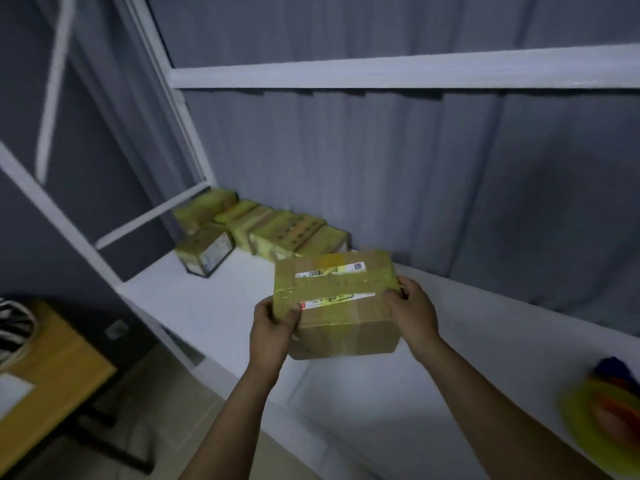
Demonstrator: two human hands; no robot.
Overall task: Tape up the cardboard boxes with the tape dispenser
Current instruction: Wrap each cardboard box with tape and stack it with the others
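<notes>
Grey curtain (415, 168) backs a white surface (214, 306). Cardboard box (339, 306) — top seam taped — hangs between the hands: left hand (273, 323) clasps its near-left corner, right hand (412, 310) its right end. Probably shelving it: set down level, ahead-left of left hand, beside taped boxes (263, 230).

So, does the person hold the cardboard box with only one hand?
No, the left hand grips the left end of the cardboard box and the right hand grips its right end.
</notes>
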